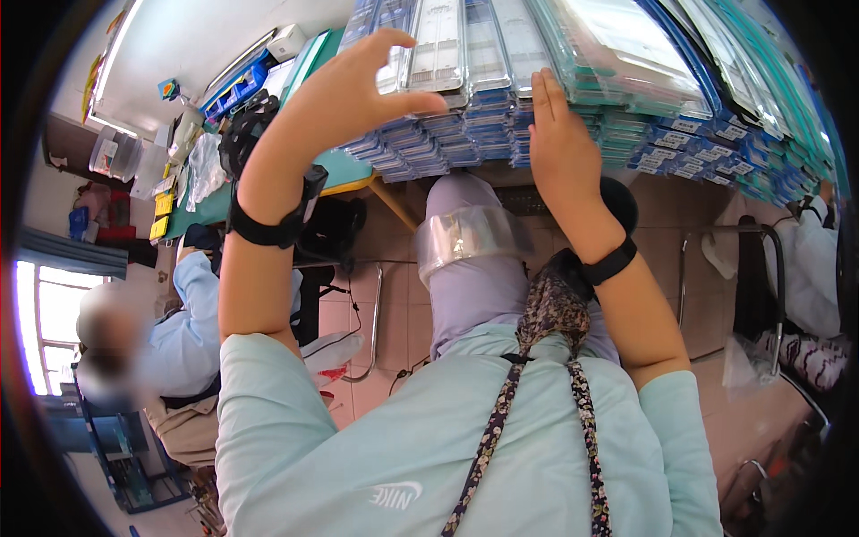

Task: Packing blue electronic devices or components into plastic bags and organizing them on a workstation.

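Note:
Tall stacks of flat clear plastic packages point(436, 55) with blue edges stand side by side at the front of me. At their left end my left hand point(353, 85) is raised, thumb and fingers curved apart, with nothing between them. My right hand point(564, 148) lies with straight fingers against the near edge of the stacks, its fingertips on a package. It holds nothing that I can see. Farther right, more stacked packages point(626, 67) have green edges. A wide roll of clear film point(467, 240) rests on my lap.
A person in light blue point(183, 331) sits at the left beside a green table point(190, 219) with blue bins point(237, 89) and a clear plastic bag point(208, 170). Another person in white point(805, 259) is at the far right. A metal chair frame point(777, 268) stands near there.

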`<state>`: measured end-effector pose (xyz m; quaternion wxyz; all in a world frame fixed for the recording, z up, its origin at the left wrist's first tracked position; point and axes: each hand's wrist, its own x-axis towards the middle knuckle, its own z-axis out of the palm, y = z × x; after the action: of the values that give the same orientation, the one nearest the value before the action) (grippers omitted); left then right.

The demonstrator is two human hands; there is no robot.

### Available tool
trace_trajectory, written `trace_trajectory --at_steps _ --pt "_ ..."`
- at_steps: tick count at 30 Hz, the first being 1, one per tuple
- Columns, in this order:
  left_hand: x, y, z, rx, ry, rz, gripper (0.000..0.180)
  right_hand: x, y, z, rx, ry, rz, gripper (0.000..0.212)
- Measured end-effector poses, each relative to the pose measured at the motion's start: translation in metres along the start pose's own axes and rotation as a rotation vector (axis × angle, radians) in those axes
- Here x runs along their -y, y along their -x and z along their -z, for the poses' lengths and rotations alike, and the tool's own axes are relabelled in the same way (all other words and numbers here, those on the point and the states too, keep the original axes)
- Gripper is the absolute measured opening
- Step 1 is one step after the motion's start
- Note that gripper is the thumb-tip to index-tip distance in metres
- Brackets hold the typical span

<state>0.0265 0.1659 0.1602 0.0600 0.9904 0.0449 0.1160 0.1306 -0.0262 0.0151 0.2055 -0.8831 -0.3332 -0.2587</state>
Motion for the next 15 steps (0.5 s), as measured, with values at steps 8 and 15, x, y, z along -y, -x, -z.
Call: trace_trajectory --at_steps 8,15 --pt "-0.022 0.012 -0.038 -0.279 -0.318 -0.236 0.067 -0.002 -0.010 0.010 -0.166 0.003 0.123 0.028" --pt "-0.019 0.013 -0.048 -0.376 -0.367 -0.251 0.063 -0.001 -0.007 0.030 -0.147 -0.052 0.159 0.014"
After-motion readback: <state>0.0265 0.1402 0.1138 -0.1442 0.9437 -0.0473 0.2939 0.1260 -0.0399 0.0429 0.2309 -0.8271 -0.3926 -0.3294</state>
